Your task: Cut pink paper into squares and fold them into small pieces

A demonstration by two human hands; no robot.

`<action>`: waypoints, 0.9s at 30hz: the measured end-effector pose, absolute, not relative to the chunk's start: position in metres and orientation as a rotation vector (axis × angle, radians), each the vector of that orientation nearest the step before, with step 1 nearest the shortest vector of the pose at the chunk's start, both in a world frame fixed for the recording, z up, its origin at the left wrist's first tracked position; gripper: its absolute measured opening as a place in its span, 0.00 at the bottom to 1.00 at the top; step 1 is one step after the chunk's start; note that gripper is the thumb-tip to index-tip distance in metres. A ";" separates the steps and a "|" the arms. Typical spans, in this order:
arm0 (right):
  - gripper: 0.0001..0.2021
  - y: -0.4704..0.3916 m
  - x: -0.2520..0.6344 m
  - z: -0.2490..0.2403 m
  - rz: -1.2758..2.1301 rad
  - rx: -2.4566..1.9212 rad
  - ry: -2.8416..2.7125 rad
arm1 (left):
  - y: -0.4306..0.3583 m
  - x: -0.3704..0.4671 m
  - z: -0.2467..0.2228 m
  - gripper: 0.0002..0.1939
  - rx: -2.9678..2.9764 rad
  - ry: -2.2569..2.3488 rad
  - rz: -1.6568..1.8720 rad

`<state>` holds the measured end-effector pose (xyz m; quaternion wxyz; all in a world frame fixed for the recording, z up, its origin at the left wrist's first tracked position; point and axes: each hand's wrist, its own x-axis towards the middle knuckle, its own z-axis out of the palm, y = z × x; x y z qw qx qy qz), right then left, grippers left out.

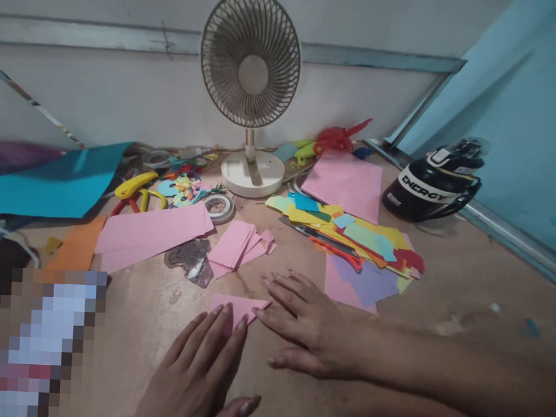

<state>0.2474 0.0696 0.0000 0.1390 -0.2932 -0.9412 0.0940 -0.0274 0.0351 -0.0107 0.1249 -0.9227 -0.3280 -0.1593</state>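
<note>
A small folded pink paper (239,303) lies flat on the wooden table near the front, its pointed end toward the right. My left hand (202,365) rests over its lower part, fingers spread and pressing on it. Beside the paper's right tip, my right hand (307,323) lies with fingers stretched out, one fingertip at the tip and the others on the tabletop. Neither hand grips anything. Just behind sit several small pink strips (233,246), and a dark crumpled piece (190,260) is left of them.
Larger pink sheets (152,230), a tape roll (219,208) and yellow-handled scissors (136,185) lie at the left back. A fan (252,173) stands behind. Colored scraps (369,237) and a red-orange cutter (345,254) lie right, near a black jug (410,202).
</note>
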 end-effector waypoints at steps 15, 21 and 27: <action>0.31 0.071 0.246 -0.002 0.400 -0.924 -2.764 | 0.035 -0.029 -0.008 0.37 -2.716 -0.983 -0.461; 0.31 0.070 0.246 -0.001 0.411 -0.943 -2.754 | 0.035 -0.028 -0.009 0.37 -2.692 -0.970 -0.435; 0.31 0.072 0.245 0.001 0.442 -0.942 -2.784 | 0.034 -0.029 -0.008 0.37 -2.705 -0.981 -0.450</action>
